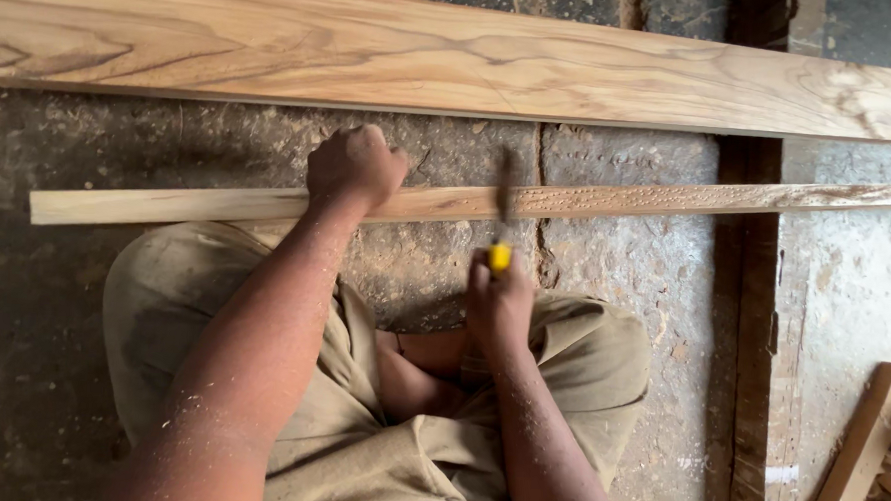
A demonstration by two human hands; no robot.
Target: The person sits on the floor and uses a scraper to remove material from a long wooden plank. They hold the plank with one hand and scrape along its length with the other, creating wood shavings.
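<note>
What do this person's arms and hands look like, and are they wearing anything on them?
Both arms are bare, with no sleeves, gloves, watch or rings in view. The left hand and right hand are uncovered too. Pale sawdust specks cling to both forearms. Lower down the person wears dusty khaki-coloured trousers.

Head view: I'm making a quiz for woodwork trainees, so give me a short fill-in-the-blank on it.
1. The left hand presses on the thin ____.
2. The right hand grips a tool with a ____ handle.
3. The wide plank lies ____ the strip, farther from the person.

Missing: strip; yellow; beyond
</note>
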